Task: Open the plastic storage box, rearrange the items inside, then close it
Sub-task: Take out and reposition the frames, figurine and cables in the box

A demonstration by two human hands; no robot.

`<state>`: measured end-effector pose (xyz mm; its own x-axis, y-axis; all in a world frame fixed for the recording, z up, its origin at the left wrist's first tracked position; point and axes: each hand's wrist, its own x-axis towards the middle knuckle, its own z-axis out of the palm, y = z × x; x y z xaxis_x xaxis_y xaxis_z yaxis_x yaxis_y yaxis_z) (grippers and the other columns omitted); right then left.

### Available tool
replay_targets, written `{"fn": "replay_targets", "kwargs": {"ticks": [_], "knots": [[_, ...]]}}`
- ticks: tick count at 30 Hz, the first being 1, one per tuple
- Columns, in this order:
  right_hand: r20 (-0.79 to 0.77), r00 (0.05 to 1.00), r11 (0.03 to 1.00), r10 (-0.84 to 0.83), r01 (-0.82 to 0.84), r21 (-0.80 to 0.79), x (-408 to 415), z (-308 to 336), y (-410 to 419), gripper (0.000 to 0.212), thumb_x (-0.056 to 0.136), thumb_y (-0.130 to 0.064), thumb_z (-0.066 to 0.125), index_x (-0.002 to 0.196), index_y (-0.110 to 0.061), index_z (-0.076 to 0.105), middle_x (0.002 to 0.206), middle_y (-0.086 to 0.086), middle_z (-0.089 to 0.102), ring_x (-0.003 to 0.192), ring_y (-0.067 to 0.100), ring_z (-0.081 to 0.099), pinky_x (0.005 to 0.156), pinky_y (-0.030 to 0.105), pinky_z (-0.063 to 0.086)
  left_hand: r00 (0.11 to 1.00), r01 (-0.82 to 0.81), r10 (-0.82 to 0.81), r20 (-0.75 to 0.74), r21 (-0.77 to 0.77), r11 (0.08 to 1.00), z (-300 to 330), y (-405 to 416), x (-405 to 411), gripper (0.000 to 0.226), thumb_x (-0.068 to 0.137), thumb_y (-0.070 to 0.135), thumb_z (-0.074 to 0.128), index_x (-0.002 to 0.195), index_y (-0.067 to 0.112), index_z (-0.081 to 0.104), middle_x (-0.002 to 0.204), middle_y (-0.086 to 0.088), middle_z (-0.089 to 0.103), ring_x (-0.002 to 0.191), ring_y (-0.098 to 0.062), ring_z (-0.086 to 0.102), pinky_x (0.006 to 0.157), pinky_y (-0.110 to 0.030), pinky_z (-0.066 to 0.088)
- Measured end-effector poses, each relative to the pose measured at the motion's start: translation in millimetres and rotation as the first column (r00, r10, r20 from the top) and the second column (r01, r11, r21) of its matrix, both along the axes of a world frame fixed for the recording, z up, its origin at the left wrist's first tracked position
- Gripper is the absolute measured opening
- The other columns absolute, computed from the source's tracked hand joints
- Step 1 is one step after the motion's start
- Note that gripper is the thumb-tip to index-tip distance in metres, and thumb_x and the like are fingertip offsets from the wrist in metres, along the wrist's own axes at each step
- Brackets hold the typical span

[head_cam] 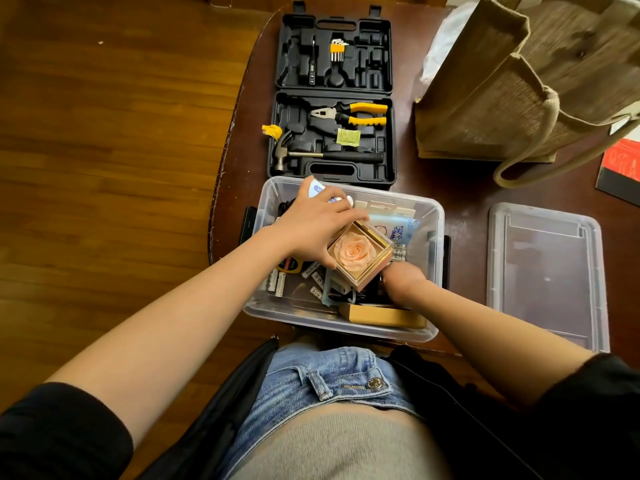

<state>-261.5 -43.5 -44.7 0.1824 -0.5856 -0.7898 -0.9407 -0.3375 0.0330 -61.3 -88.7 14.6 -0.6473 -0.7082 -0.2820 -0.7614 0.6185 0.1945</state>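
The clear plastic storage box (437, 216) stands open on the table in front of me. Its clear lid (547, 271) lies flat to the right. My left hand (311, 230) grips a clear cube with a peach rose (358, 252) inside, holding it above the box's middle. My right hand (403, 282) reaches down into the box beside the cube, and its fingers are hidden among the items. Inside lie several batteries (280, 284), a wet-wipes pack (398, 230), a white and blue tube (317, 188), a wooden box (381, 315) and dark cables.
An open black tool case (334, 98) with pliers, a hammer and hex keys lies just behind the box. A jute bag (512, 81) stands at the back right. A red and black booklet (621, 168) lies at the right edge. The table's edge runs on the left, above a wooden floor.
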Motion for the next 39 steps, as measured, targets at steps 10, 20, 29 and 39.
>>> {"fn": "replay_targets", "kwargs": {"ticks": [10,20,29,39], "knots": [[0.142,0.986,0.926,0.086,-0.131,0.355,-8,48,-3,0.032,0.094,-0.011,0.039,0.117,-0.006,0.061,0.113,0.008,0.063,0.095,0.023,0.056,0.085,0.032,0.046,1.0,-0.001,0.001,-0.003,0.002,1.0,0,-1,0,0.091,0.067,0.063,0.07,0.143,0.036,0.029,0.139,0.006,0.043,0.138,-0.018,0.021,0.108,-0.063,0.004],[0.248,0.943,0.974,0.222,-0.224,-0.019,-10,50,24,0.033,0.083,-0.021,0.057,0.116,-0.016,0.055,0.108,0.006,0.064,0.096,0.025,0.059,0.071,0.028,0.041,1.0,0.007,-0.007,-0.012,-0.014,1.0,0,-3,0,0.09,0.066,0.066,0.067,0.142,0.034,0.031,0.133,0.005,0.047,0.134,-0.019,0.028,0.108,-0.063,0.007],[0.782,0.573,0.963,-0.246,0.233,0.133,-43,96,13,0.02,0.077,-0.029,0.07,0.09,-0.041,0.06,0.081,-0.016,0.063,0.077,0.003,0.059,0.07,0.023,0.048,1.0,-0.011,0.011,0.018,-0.022,1.0,0,-1,-4,0.093,0.066,0.067,0.067,0.143,0.031,0.029,0.138,0.003,0.037,0.135,-0.018,0.024,0.109,-0.064,0.004],[0.697,0.126,0.577,-0.706,0.672,0.463,-25,69,-10,0.034,0.088,-0.037,0.062,0.107,-0.008,0.059,0.105,0.011,0.068,0.095,0.025,0.067,0.084,0.04,0.054,0.99,-0.104,0.111,-0.085,0.088,0.991,7,-5,17,0.075,0.083,0.027,0.068,0.146,0.031,0.029,0.154,0.003,0.023,0.143,-0.018,0.015,0.116,-0.056,0.008]]}}
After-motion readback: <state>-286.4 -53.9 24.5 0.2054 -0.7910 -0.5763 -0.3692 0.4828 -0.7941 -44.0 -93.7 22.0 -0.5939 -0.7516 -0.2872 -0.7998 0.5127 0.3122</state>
